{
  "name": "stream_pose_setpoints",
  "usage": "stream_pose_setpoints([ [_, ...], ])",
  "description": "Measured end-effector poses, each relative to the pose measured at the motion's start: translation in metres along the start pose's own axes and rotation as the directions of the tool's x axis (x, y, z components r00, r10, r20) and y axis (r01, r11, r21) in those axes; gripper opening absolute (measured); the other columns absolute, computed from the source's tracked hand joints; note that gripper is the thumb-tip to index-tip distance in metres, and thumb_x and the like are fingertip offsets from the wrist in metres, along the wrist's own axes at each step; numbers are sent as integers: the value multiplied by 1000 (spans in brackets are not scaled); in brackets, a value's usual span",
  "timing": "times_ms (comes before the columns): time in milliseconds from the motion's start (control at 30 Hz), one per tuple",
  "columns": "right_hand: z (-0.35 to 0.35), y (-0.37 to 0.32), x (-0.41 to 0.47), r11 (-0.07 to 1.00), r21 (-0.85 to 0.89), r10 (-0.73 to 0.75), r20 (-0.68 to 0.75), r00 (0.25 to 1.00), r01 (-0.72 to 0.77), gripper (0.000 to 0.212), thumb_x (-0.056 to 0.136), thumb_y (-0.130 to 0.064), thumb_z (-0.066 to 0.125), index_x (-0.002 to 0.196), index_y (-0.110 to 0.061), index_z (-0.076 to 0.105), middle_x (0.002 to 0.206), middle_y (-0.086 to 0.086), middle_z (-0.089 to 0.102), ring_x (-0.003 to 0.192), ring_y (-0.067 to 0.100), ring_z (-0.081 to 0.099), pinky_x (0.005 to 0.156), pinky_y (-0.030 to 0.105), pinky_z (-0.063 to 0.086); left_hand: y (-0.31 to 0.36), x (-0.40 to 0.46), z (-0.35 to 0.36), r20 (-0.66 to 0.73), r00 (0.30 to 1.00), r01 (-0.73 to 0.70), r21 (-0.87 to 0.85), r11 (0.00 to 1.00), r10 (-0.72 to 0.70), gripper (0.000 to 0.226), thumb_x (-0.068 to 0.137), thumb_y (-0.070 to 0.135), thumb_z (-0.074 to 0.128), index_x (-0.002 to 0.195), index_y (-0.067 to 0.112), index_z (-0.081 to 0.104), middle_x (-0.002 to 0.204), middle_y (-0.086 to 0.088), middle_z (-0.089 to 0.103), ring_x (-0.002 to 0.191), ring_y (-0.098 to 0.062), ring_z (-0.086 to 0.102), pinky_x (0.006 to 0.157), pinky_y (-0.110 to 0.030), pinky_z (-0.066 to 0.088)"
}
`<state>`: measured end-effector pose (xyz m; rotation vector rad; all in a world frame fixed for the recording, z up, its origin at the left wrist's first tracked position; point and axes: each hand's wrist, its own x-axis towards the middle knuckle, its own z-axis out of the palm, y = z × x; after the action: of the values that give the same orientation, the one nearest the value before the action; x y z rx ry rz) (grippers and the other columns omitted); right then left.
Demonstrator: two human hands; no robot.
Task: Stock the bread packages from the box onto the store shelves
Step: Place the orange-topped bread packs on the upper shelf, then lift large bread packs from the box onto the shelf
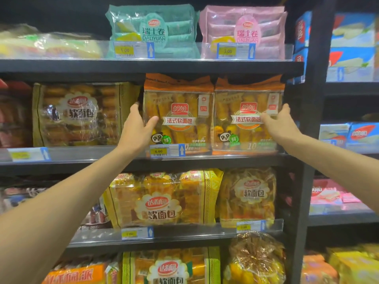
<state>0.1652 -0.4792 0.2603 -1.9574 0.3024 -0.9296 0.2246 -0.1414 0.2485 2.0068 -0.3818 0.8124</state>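
Hands bracket two orange bread packages standing upright side by side on the middle shelf. Left hand lies open on the left package, thumb on its clear front, fingers around its left edge. Right hand presses open against the right package at its right edge. Both packages show golden rolls behind clear film, with red logos and panda stickers.
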Motion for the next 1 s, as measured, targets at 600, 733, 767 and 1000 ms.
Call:
stream_pose_setpoints([
  [600, 23, 100, -237, 699, -298, -402, 588, 702, 650, 53, 99, -34, 61, 149, -17, 52, 141, 7, 59, 133, 27, 52, 108, 35, 40, -93, -275, -47, 582, 763, -562, 384, 732, 281, 51, 98, 44, 52, 142, 18, 54, 141, -1, 58, 127, -24, 56, 97, -45, 50],
  [733, 38, 156, -305, 621, -253, -380, 730, 568, 742, 50, 98, -40, 54, 140, -15, 63, 134, 10, 65, 123, 31, 63, 102, 39, 49, -127, -358, -44, 723, 678, -560, 389, 731, 134, 48, 94, 46, 47, 131, 19, 60, 131, -1, 63, 112, -26, 64, 83, -43, 56],
  [767, 41, 170, -320, 596, -250, -358, 768, 530, 764, 48, 99, -40, 56, 142, -19, 62, 137, 8, 64, 124, 28, 62, 102, 40, 52, -133, -376, -41, 752, 652, -560, 394, 729, 95, 47, 94, 47, 48, 131, 20, 60, 127, -1, 64, 109, -26, 65, 79, -42, 56],
  [1000, 57, 261, -398, 456, -258, -71, 943, 324, 852, 48, 94, -51, 49, 130, -27, 69, 113, 7, 73, 104, 30, 73, 81, 40, 61, -169, -464, -2, 831, 400, -432, 542, 721, -386, 63, 93, 57, 46, 148, 27, 38, 144, -2, 50, 123, -28, 56, 87, -43, 53],
])
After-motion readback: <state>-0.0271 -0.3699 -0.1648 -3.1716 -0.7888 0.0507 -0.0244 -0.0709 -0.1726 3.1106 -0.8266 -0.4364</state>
